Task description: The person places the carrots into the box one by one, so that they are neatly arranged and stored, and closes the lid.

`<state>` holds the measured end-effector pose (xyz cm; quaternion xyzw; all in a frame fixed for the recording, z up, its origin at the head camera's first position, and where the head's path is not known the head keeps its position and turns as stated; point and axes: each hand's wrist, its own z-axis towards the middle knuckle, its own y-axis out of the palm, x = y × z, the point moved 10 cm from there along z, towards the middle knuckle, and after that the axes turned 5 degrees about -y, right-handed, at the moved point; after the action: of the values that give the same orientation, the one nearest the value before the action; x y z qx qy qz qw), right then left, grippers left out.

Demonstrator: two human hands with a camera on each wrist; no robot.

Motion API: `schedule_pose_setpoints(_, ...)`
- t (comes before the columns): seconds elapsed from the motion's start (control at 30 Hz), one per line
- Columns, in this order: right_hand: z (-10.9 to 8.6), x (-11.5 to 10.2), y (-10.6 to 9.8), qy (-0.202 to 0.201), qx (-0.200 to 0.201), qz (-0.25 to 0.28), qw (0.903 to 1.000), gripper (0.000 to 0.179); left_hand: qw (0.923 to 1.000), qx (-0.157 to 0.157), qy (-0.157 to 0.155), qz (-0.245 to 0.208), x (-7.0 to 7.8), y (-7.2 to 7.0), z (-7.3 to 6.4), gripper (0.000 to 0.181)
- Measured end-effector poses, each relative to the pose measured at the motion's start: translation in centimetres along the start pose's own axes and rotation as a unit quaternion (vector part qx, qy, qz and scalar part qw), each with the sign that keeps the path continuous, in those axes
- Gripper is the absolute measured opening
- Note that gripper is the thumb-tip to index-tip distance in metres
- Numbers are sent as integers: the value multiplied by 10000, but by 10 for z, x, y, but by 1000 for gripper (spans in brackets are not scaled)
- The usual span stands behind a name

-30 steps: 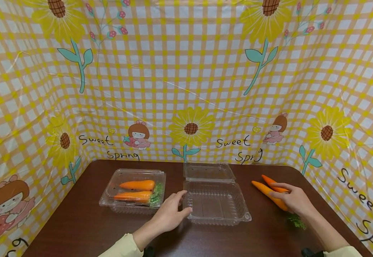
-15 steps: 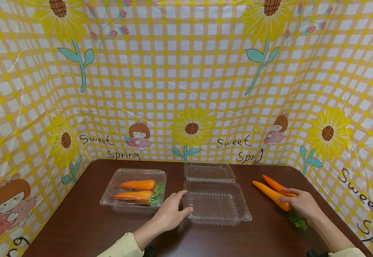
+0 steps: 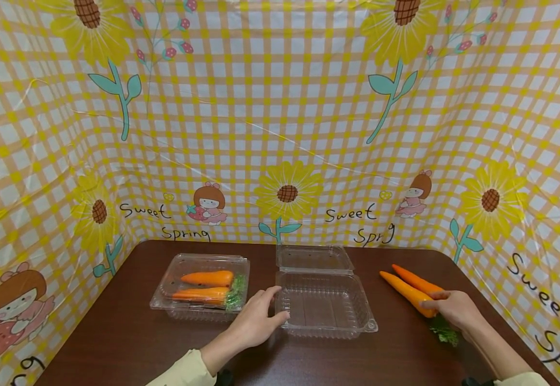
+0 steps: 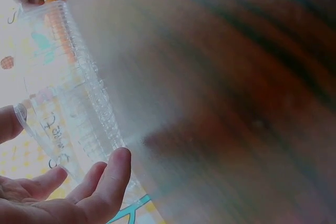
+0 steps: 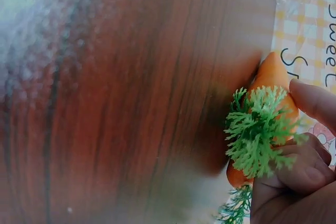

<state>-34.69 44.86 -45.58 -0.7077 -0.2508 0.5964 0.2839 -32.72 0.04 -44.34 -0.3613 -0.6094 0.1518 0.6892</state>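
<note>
My left hand [image 3: 255,319] rests at the left edge of a clear plastic clamshell container [image 3: 325,305], whose lid [image 3: 314,258] is folded back. In the left wrist view, the thumb touches the container's rim and the other fingers extend loosely along its side. My right hand [image 3: 455,311] grips the thick end of the nearer carrot [image 3: 405,289], with its thumb on top and its other fingers curled. Beside it lies a second carrot [image 3: 415,279], its thick end hidden by the hand. Green leafy tops [image 5: 260,129] show below the fingers in the right wrist view.
A closed clear container [image 3: 164,300] holding carrots with green tops stands at the left of the dark brown table [image 3: 130,343]. Checked cloth [image 3: 308,123] with sunflowers hangs behind and along both sides.
My right hand has slid back and right along the carrots toward their leafy ends, exposing more of them. The left hand and both containers stay in place.
</note>
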Motion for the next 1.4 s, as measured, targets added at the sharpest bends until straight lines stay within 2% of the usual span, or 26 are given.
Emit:
schedule_pose_setpoints(0.27, -2, -3, 3, -123, -200, -26, 9997, 69, 10000, 4, -29, 60, 2, 0, 1, 68)
schedule_pose_setpoints(0.43, -4, -5, 1, -167, -43, -132, 9998, 60, 10000, -1, -58, 34, 0, -1, 1, 66)
schedule_pose_setpoints(0.63, -5, -4, 0, -148, 45, -169, 9997, 39, 9999, -15, -138, 29, -3, 0, 2, 65)
schedule_pose_setpoints(0.8, -5, -9, -1, -157, 26, -127, 9998, 36, 10000, -26, -90, 19, -1, 0, 1, 66)
schedule_pose_setpoints(0.87, -5, -15, -2, -179, -25, -119, 9998, 42, 10000, -37, -87, 16, 0, -1, 0, 66)
schedule_pose_setpoints(1.0, -5, -30, -2, -262, -208, -190, 9993, 68, 9999, -52, -89, -3, -1, -1, 0, 66)
schedule_pose_setpoints(1.07, -5, -39, -2, -332, -261, -196, 9989, 75, 9999, -54, -93, -16, -1, -1, 0, 66)
schedule_pose_setpoints(1.23, -8, -62, 0, -410, -393, -101, 9983, 72, 9999, -53, -101, -19, -2, 0, 0, 66)
schedule_pose_setpoints(1.4, -11, -94, 0, -754, -455, -330, 9956, 70, 9999, -43, -98, -19, 0, 0, 0, 67)
